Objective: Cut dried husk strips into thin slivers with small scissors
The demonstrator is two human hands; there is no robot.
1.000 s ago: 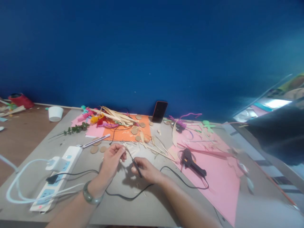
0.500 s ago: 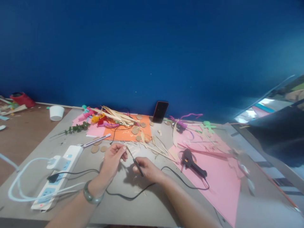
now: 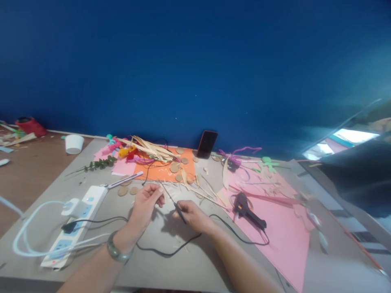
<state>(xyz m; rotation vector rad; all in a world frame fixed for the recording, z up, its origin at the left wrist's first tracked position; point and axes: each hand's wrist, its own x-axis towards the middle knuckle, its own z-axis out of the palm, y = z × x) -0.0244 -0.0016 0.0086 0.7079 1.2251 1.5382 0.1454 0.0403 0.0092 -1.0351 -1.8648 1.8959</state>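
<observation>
R hand [image 3: 194,217] gripping slim, dk-handled pointed tool [image 3: 180,212]; L hand [image 3: 147,204] pinched, contents unclear.

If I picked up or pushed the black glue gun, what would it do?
The glue gun would probably feel stiff, since its body looks hard. The black cord seems joined to its handle, so that might drag along. Its uneven shape lies on the pink paper, so it likely wouldn't roll far.

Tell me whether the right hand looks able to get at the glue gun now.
Likely yes: the glue gun lies uncovered nearby on pink paper, though the thin dark tool in the right hand may hinder gripping.
</observation>
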